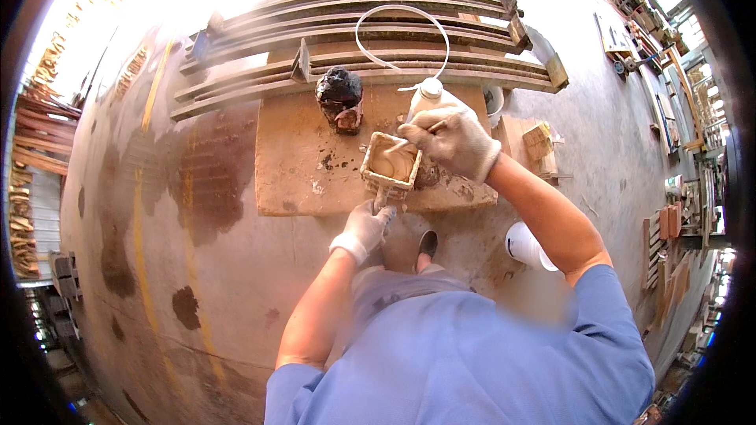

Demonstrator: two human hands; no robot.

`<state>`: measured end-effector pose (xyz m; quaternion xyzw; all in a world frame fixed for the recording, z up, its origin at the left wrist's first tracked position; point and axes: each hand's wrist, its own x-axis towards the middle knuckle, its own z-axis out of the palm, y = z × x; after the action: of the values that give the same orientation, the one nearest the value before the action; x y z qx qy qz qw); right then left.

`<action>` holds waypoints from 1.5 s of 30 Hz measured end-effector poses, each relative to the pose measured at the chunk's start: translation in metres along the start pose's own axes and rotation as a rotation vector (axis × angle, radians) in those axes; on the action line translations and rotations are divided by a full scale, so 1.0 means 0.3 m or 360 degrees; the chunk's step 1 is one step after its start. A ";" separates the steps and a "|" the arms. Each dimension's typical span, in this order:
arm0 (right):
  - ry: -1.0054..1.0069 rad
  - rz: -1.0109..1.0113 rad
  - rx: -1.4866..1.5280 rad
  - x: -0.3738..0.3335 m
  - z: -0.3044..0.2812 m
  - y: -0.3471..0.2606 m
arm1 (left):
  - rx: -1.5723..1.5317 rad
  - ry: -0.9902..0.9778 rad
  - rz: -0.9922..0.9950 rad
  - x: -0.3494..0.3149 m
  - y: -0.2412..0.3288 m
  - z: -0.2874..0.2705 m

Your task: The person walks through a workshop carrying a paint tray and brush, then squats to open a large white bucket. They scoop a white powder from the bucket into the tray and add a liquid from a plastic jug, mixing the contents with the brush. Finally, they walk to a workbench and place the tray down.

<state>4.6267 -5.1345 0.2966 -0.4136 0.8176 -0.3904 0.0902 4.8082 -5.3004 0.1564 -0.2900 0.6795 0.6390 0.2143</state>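
- The small square tan container [390,163], holding a pale paste, sits near the front edge of the flat brown board serving as a desk [307,165].
- The gloved left hand [364,228], just below the container, has its fingers closed on the container's handle.
- The gloved right hand [450,142], just right of the container, has its fingers wrapped around a thin stick [409,140] dipping into the paste.
- This looks like a stirring step; the next move likely calls for a firm hold on the handle.
- A white plastic bottle [428,92] stands just behind the container; a black wrapped lump [339,94] lies behind and left.
- Open room lies left of the container; the board's front edge is close.
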 end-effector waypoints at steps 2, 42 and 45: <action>-0.0007 0.0060 0.0355 -0.012 0.058 -0.012 | -0.0015 -0.0026 -0.0029 -0.008 0.014 -0.001; -0.0411 0.0018 -0.0687 0.116 -0.005 -0.032 | -0.0037 -0.0007 -0.0061 -0.004 0.013 0.010; -0.0366 -0.0726 -0.1344 0.110 0.012 -0.002 | -0.0025 0.0006 -0.0079 -0.008 0.018 0.006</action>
<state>4.6077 -5.1612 0.3005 -0.6228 0.7778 0.0133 -0.0833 4.8062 -5.2982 0.1620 -0.3097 0.6675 0.6382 0.2264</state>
